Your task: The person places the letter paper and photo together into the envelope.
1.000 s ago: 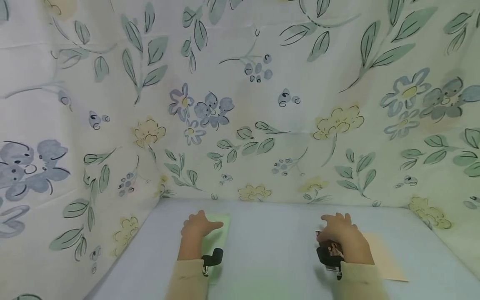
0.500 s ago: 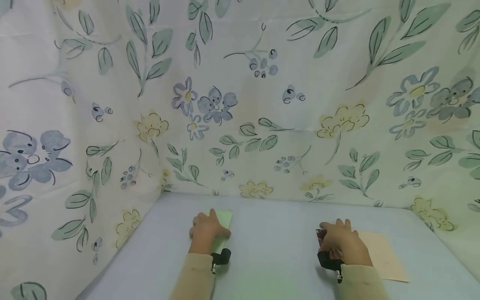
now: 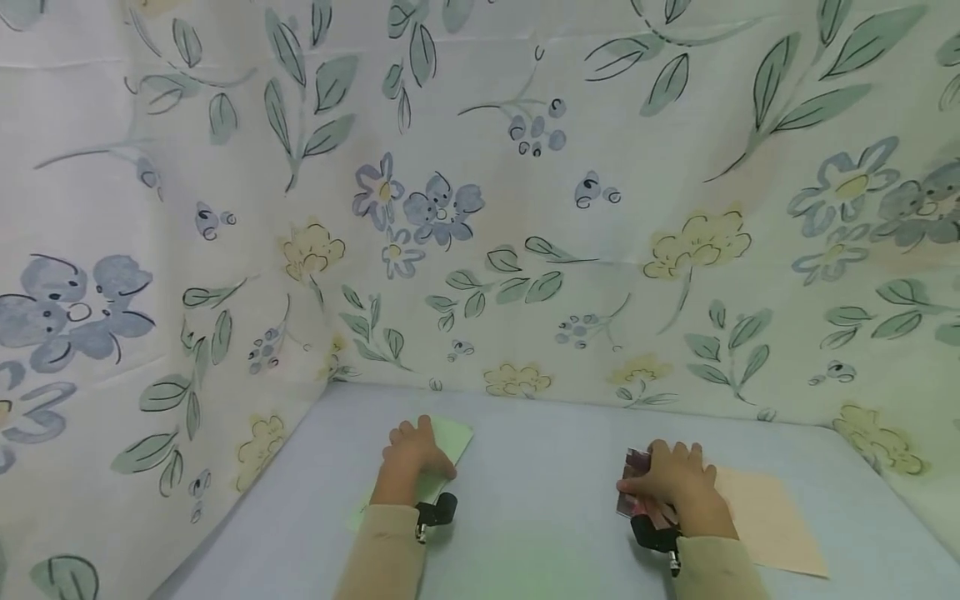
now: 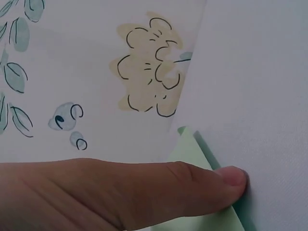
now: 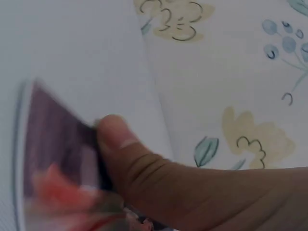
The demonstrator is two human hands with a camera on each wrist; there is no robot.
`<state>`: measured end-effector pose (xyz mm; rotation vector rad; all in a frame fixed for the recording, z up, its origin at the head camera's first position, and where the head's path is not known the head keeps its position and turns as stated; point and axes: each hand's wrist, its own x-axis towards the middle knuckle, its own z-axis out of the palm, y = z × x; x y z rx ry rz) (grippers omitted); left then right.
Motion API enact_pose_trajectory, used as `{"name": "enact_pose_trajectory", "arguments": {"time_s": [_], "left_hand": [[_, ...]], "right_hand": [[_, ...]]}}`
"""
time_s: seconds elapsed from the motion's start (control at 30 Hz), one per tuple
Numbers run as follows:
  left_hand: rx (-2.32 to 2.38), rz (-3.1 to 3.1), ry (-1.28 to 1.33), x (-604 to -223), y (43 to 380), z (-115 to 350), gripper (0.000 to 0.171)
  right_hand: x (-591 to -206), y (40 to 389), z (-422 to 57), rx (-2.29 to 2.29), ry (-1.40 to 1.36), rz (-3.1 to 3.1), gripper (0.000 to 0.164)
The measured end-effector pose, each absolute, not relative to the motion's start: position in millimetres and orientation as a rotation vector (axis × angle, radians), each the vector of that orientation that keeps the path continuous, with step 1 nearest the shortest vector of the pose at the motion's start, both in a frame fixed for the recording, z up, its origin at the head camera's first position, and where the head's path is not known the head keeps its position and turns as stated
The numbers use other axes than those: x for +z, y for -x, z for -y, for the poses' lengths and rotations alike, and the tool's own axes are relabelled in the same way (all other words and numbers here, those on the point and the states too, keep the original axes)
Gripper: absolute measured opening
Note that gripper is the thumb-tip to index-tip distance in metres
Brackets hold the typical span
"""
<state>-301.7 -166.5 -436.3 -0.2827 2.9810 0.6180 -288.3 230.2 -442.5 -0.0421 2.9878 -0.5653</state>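
My left hand (image 3: 412,454) holds a light green sheet of paper (image 3: 454,435) on the left side of the table, its thumb at the sheet's right edge. In the left wrist view the thumb lies across the green paper, whose narrow corner points away. My right hand (image 3: 678,479) grips a small glossy printed photo (image 3: 628,502), dark with reddish parts. The right wrist view shows the thumb at the photo's edge (image 5: 53,134), the print blurred and tilted. The other fingers' contact is hidden in both wrist views.
A peach sheet of paper (image 3: 780,525) lies on the white table (image 3: 540,483), right of and partly behind my right arm. A floral cloth (image 3: 510,317) rises along the table's back and sides. Both wrists wear black camera mounts.
My left hand has come down onto the green paper, which now lies turned clockwise with its top to the right. The photo has tilted and shifted slightly left with my right hand.
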Motion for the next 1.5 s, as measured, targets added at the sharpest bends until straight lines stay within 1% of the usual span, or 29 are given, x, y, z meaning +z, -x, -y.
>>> {"name": "enact_pose_trajectory", "arguments": {"time_s": [0.1, 0.2, 0.33, 0.4, 0.67, 0.87, 0.97, 1.07, 1.23, 1.5], "left_hand": [[0.638, -2.976, 0.270, -437, 301, 172, 0.102], [0.660, -2.965, 0.256, -437, 301, 175, 0.100], [0.677, -2.946, 0.234, -438, 300, 176, 0.099], [0.692, -2.936, 0.235, -437, 299, 178, 0.100], [0.720, -2.934, 0.279, -438, 296, 188, 0.108], [0.660, -2.968, 0.245, -442, 299, 188, 0.100], [0.635, -2.979, 0.240, -442, 301, 186, 0.099], [0.613, -2.985, 0.252, -442, 303, 182, 0.099], [0.550, -3.000, 0.245, -445, 307, 175, 0.095], [0.488, -3.013, 0.261, -445, 305, 168, 0.090]], "right_hand": [[-445, 291, -223, -0.533, 0.033, -3.008, 0.108], [-439, 290, -221, -0.510, 0.026, -3.005, 0.107], [-427, 287, -227, -0.516, 0.007, -2.972, 0.097], [-424, 287, -230, -0.521, -0.010, -2.947, 0.096], [-429, 288, -234, -0.539, -0.055, -2.942, 0.083], [-432, 287, -236, -0.551, -0.046, -3.014, 0.065], [-432, 288, -236, -0.565, -0.046, -3.026, 0.060], [-433, 290, -237, -0.577, -0.053, -3.024, 0.061], [-434, 291, -241, -0.586, -0.089, -2.976, 0.063], [-432, 291, -239, -0.607, -0.102, -2.921, 0.060]]}}
